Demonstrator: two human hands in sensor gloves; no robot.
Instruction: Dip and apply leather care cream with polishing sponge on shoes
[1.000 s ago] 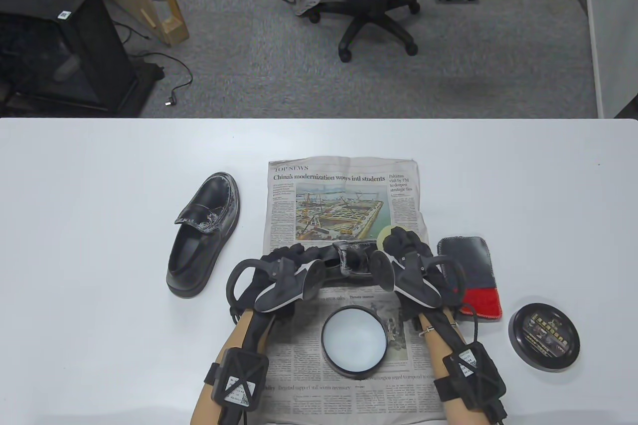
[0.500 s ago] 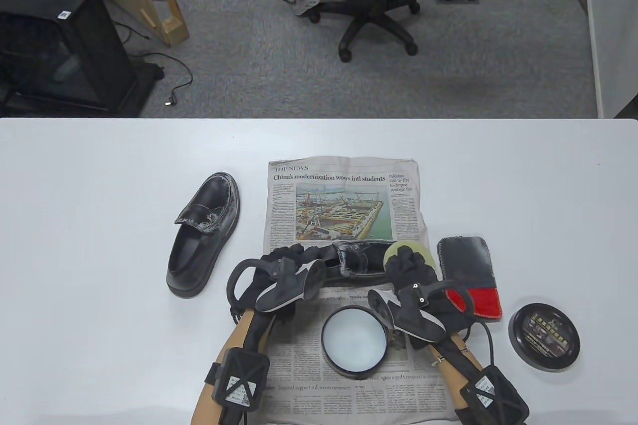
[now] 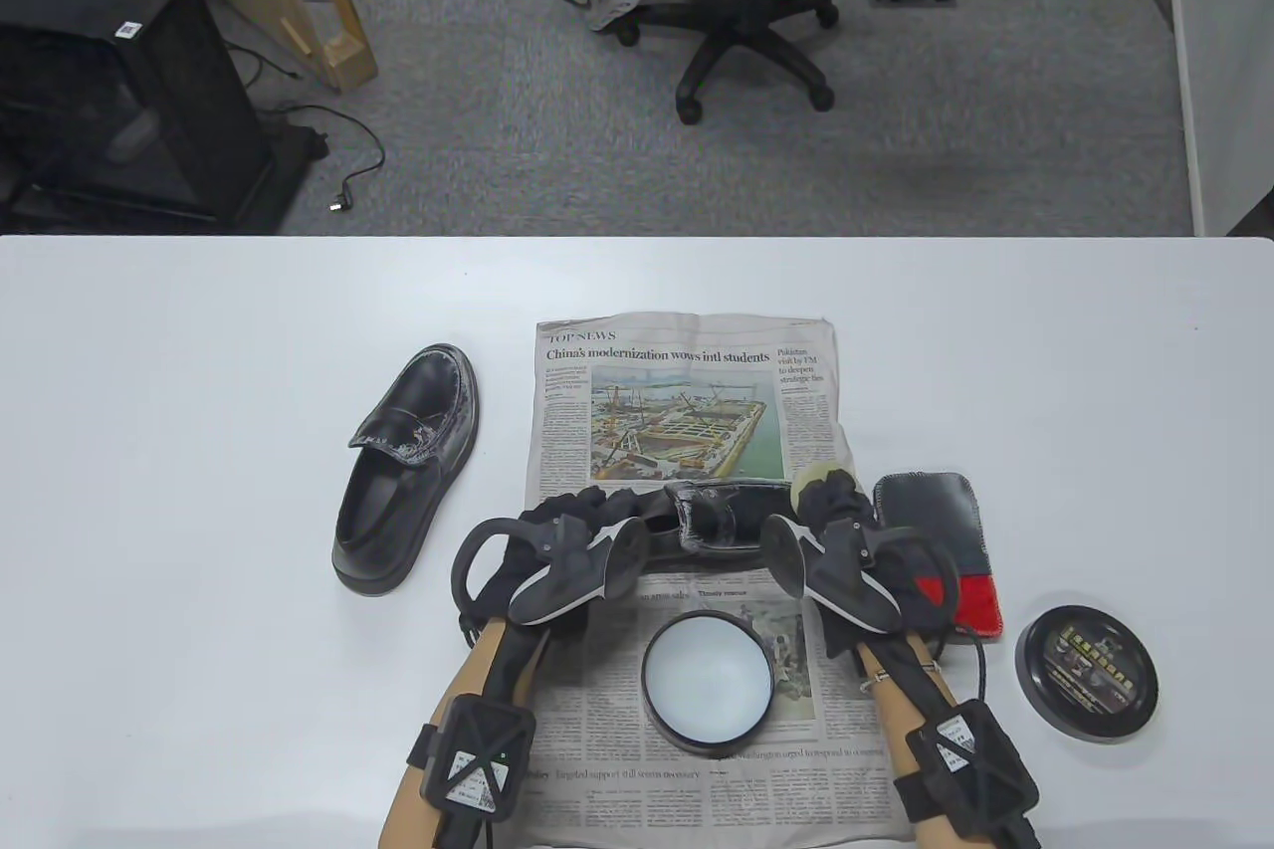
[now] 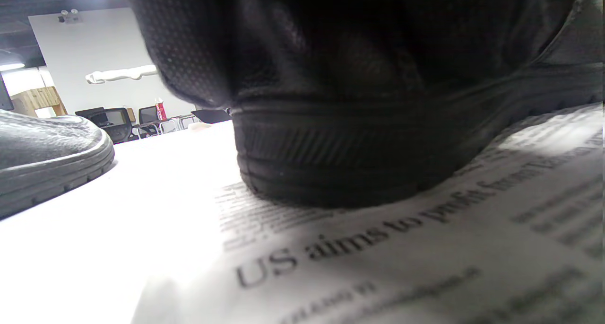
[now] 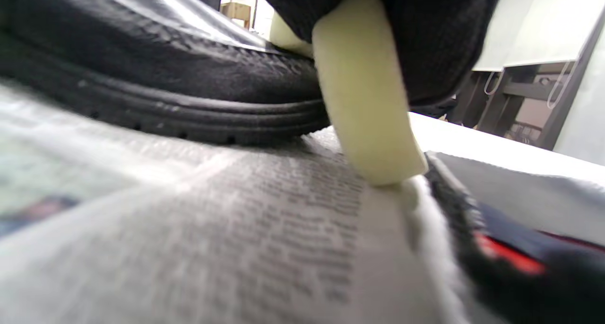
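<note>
Your sponge (image 3: 814, 476) is pale yellow, and your right hand (image 3: 846, 540) pinches it in a closed grip, down at the toe end of the black shoe (image 3: 712, 521) lying across the newspaper (image 3: 687, 391). Half a second ago more of the sponge showed on top of the toe. Now only its edge peeks out, and the right wrist view shows it standing on edge, its bottom touching the paper beside the sole. I think you are rubbing cream around the toe.

Your left hand (image 3: 557, 540) grips the heel end, same as before, keeping the shoe steady.

The open cream tin (image 3: 708, 682) sits just in front of the shoe. Its lid (image 3: 1086, 673) and a cloth (image 3: 936, 545) lie to your right. The other shoe (image 3: 408, 466) waits on the desk (image 3: 199, 391) to your left.
</note>
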